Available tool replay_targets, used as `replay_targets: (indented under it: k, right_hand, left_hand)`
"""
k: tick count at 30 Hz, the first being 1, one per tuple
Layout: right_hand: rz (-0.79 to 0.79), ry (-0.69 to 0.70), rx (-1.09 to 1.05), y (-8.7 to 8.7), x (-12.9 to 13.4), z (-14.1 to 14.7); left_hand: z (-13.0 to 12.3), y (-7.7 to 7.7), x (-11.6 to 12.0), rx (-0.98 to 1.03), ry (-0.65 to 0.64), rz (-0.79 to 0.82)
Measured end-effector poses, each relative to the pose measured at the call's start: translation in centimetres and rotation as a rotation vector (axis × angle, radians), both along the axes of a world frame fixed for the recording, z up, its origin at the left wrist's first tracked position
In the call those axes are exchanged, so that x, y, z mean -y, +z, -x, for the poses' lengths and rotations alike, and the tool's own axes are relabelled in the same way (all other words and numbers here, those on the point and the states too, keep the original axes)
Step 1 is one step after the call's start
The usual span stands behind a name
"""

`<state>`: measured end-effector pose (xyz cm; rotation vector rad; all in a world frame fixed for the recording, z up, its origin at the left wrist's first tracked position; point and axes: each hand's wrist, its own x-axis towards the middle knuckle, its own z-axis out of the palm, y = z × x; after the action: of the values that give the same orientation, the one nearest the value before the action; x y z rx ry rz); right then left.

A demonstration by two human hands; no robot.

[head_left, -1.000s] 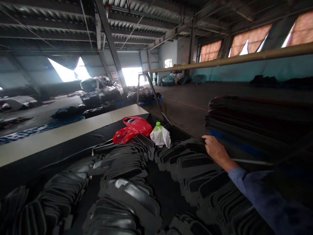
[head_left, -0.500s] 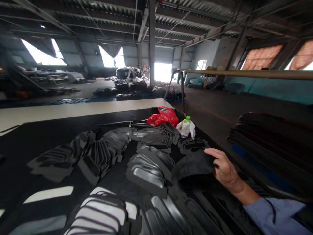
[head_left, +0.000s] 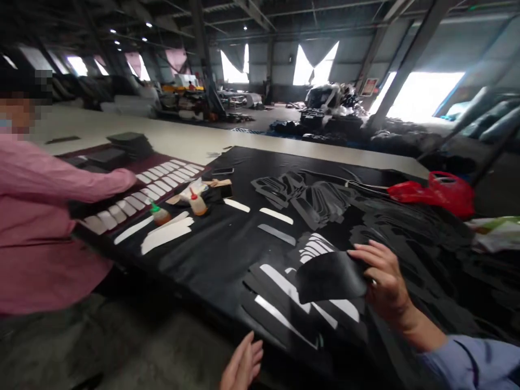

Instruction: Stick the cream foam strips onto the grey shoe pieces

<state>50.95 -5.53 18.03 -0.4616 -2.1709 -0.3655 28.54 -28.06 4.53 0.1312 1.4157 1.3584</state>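
My right hand pinches the right end of a black curved piece, which hangs over white and dark strips on the black-covered table. At the bottom middle, past the table's front edge, my left hand shows with its fingers extended and nothing in it. White strips with dark edges lie between the hands. Behind them is a spread of dark layered pieces. Single pale strips lie further left.
A person in a pink shirt reaches over rows of white pieces at the left. Two glue-like bottles stand nearby. A red plastic bag lies at the right, beside a white and green bag.
The view has swung left, bringing the person in pink and the bottles into sight. My left hand has come into view. My right hand still holds the black piece, now over the white strips.
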Motion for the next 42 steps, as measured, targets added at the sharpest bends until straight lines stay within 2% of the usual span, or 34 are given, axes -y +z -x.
replay_targets:
  k: [2, 3, 5, 8, 12, 16, 19, 26, 32, 34, 37, 42]
  right_hand:
    - [0.039, 0.083, -0.032, -0.8, 1.2, 5.7]
    - [0.056, 0.127, -0.052, -1.1, 1.8, 8.1]
    - [0.097, 0.213, -0.081, -1.5, 2.7, 12.1]
    - [0.153, 0.301, -0.086, -1.8, 3.8, 16.4]
    - [0.172, 0.386, -0.053, -2.4, 4.4, 20.0]
    - [0.165, 0.439, -0.004, -3.8, 3.5, 22.5]
    - [0.144, 0.422, 0.012, -5.6, 1.8, 24.1]
    - [0.127, 0.278, 0.091, -10.3, -4.5, 27.7]
    - [0.191, 0.215, 0.176, -12.6, -8.1, 31.0]
    - [0.237, 0.195, 0.272, -13.3, -8.3, 31.4]
    - [0.353, 0.199, 0.421, -14.2, -7.9, 30.9]
    - [0.51, 0.12, 0.526, -14.8, -5.5, 29.1]
  left_hand:
    - [2.5, 0.9, 0.4, 0.357, 0.04, -0.082]
    - [3.7, 1.4, 0.6, 0.461, 0.074, -0.121]
    - [6.1, 2.7, 0.7, 0.545, 0.181, -0.213]
    - [9.7, 4.3, 0.7, 0.539, 0.378, -0.303]
    - [14.3, 5.4, 0.4, 0.492, 0.591, -0.271]
    - [18.1, 5.5, -0.8, 0.411, 0.673, -0.26]
    - [20.4, 4.9, -2.5, 0.339, 0.696, -0.209]
    - [25.3, 2.0, -7.9, 0.046, 0.605, -0.01]
    - [30.0, -0.2, -12.1, -0.299, 0.526, 0.133]
    - [31.3, -0.7, -12.4, -0.436, 0.474, 0.205]
    - [32.2, -1.1, -11.4, -0.594, 0.374, 0.295]
    - [31.2, -1.4, -8.6, -0.693, 0.193, 0.307]
